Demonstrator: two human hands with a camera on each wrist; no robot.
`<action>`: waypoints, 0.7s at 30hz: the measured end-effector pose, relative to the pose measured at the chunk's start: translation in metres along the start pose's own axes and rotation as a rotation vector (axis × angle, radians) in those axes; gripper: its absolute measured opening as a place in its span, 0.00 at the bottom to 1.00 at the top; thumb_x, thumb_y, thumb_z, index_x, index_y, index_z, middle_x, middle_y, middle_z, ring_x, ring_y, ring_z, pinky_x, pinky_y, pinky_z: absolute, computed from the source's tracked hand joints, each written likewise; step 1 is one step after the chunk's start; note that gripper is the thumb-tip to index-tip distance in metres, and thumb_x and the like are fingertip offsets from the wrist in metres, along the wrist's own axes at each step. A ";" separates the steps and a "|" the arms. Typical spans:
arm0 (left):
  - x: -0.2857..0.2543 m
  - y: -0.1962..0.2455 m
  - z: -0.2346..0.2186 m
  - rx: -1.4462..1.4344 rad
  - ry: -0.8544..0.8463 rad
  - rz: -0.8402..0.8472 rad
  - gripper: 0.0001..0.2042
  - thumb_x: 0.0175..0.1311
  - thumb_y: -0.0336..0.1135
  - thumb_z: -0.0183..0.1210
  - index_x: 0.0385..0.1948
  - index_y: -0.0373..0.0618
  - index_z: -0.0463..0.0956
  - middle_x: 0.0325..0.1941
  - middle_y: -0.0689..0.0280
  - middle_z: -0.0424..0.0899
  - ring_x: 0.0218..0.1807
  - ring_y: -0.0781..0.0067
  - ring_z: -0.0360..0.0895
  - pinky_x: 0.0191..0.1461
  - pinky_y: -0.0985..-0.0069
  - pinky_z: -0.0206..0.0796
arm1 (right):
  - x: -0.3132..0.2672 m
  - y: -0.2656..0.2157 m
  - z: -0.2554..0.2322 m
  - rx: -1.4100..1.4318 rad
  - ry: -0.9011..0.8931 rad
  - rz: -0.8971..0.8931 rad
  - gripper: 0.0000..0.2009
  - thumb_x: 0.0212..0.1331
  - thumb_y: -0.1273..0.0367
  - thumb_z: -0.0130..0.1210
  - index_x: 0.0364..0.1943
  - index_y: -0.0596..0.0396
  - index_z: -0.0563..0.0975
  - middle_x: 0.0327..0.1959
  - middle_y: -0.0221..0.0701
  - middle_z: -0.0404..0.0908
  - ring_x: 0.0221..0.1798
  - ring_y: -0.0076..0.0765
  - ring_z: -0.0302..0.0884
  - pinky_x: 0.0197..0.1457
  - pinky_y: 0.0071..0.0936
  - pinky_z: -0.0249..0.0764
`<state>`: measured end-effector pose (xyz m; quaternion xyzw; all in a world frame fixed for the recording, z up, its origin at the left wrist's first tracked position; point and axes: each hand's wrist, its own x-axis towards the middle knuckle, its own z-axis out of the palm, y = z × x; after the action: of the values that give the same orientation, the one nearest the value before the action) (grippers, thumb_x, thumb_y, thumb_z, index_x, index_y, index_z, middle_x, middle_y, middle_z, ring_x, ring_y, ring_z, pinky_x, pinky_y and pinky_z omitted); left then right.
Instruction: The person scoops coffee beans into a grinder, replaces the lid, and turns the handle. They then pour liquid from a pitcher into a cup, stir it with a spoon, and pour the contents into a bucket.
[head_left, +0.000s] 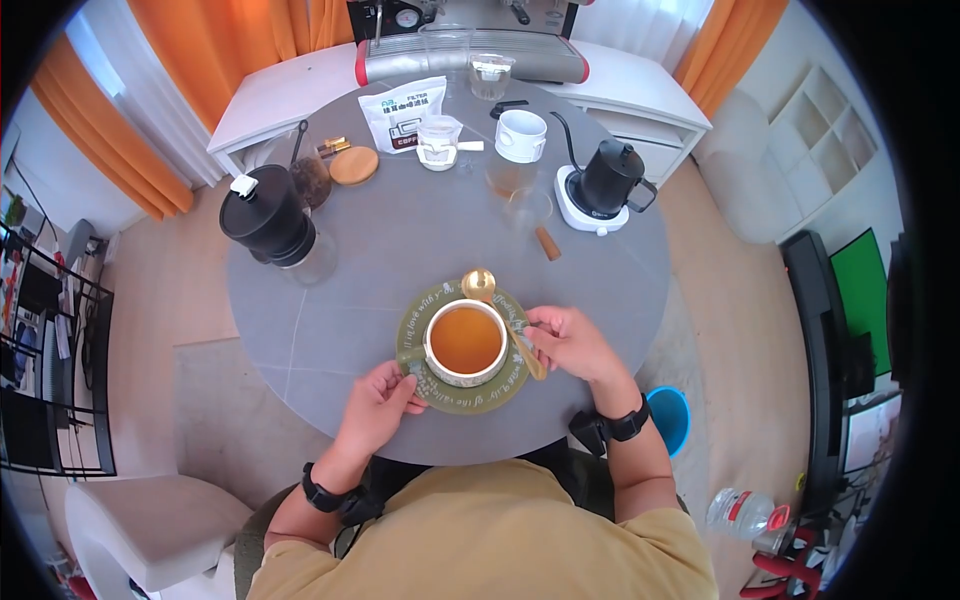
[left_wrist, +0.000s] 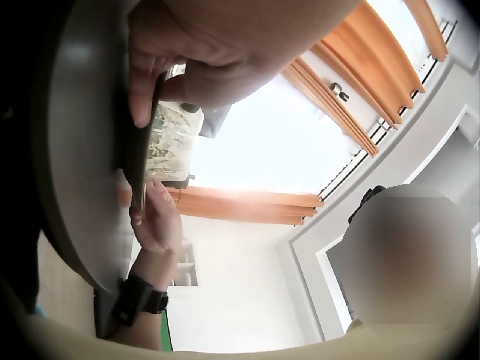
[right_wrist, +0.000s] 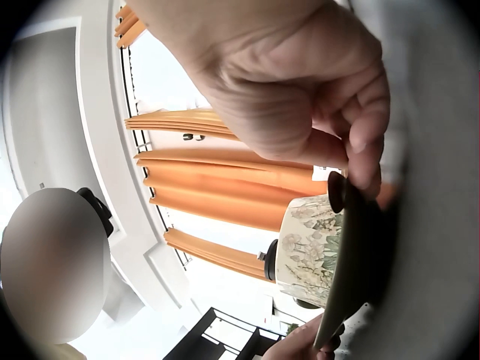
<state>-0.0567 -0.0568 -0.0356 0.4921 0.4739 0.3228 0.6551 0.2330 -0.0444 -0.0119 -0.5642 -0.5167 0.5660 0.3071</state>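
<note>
A green saucer [head_left: 505, 392] with white lettering carries a patterned cup [head_left: 464, 379] of amber liquid [head_left: 467, 338]. A gold spoon [head_left: 479, 286] lies on the saucer along the cup's right side. My left hand [head_left: 376, 408] pinches the saucer's lower left rim, thumb on top. On the opposite side my right hand [head_left: 570, 342] pinches the right rim, close to the spoon's handle. Both wrist views show the saucer [right_wrist: 345, 274] edge-on between the hands, with the floral cup [left_wrist: 169, 146] upright on it and the grey tabletop [left_wrist: 82, 165] close beneath.
Toward the back stand a black grinder [head_left: 266, 212], a white coffee filter bag [head_left: 403, 113], a glass with a drip filter [head_left: 438, 150], a white cup [head_left: 520, 136] and a black kettle [head_left: 606, 178] on a white base [head_left: 590, 213]. A wooden lid [head_left: 354, 166] lies near the jar.
</note>
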 end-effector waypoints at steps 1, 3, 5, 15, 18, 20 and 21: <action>0.000 0.000 0.001 -0.012 0.002 0.005 0.07 0.68 0.30 0.49 0.39 0.36 0.73 0.29 0.66 0.80 0.31 0.79 0.78 0.36 0.83 0.74 | 0.000 0.001 0.001 -0.008 -0.003 -0.001 0.10 0.63 0.71 0.48 0.44 0.60 0.77 0.20 0.21 0.75 0.20 0.13 0.71 0.22 0.13 0.65; 0.001 0.000 0.000 -0.012 0.007 0.008 0.07 0.68 0.30 0.49 0.39 0.36 0.73 0.29 0.66 0.80 0.31 0.79 0.78 0.36 0.83 0.73 | 0.002 0.002 0.002 0.014 0.024 -0.006 0.10 0.63 0.71 0.49 0.45 0.60 0.77 0.20 0.21 0.75 0.20 0.13 0.70 0.22 0.13 0.65; 0.004 0.001 -0.003 -0.011 0.011 0.009 0.07 0.68 0.30 0.49 0.38 0.36 0.73 0.28 0.67 0.79 0.31 0.80 0.78 0.36 0.83 0.73 | 0.004 -0.002 0.003 -0.005 0.035 -0.009 0.10 0.63 0.71 0.48 0.45 0.60 0.77 0.20 0.21 0.75 0.19 0.13 0.70 0.21 0.13 0.65; 0.059 0.016 -0.038 0.081 0.035 0.042 0.08 0.69 0.30 0.46 0.39 0.38 0.73 0.29 0.68 0.79 0.29 0.81 0.75 0.36 0.83 0.71 | 0.065 -0.020 0.005 -0.052 0.050 -0.079 0.10 0.63 0.71 0.47 0.42 0.62 0.77 0.20 0.22 0.74 0.18 0.14 0.69 0.20 0.13 0.64; 0.081 0.024 -0.049 0.119 0.082 0.076 0.08 0.69 0.31 0.46 0.37 0.39 0.73 0.28 0.69 0.78 0.27 0.82 0.74 0.34 0.84 0.70 | 0.089 -0.029 0.009 -0.068 0.081 -0.103 0.09 0.63 0.72 0.46 0.39 0.62 0.77 0.20 0.24 0.75 0.17 0.15 0.68 0.19 0.14 0.64; 0.096 0.028 -0.055 0.130 0.109 0.090 0.08 0.69 0.31 0.45 0.37 0.39 0.73 0.28 0.69 0.78 0.27 0.82 0.74 0.34 0.84 0.70 | 0.104 -0.033 0.013 -0.074 0.115 -0.107 0.09 0.63 0.72 0.46 0.37 0.63 0.77 0.20 0.25 0.75 0.17 0.16 0.69 0.18 0.15 0.64; 0.103 0.029 -0.058 0.164 0.145 0.107 0.08 0.68 0.30 0.45 0.36 0.39 0.73 0.28 0.69 0.77 0.27 0.82 0.74 0.34 0.84 0.69 | 0.111 -0.035 0.015 -0.081 0.146 -0.107 0.09 0.62 0.72 0.46 0.36 0.63 0.77 0.20 0.26 0.75 0.17 0.17 0.69 0.18 0.16 0.64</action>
<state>-0.0746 0.0638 -0.0433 0.5442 0.5177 0.3520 0.5585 0.1911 0.0652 -0.0180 -0.5875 -0.5447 0.4849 0.3508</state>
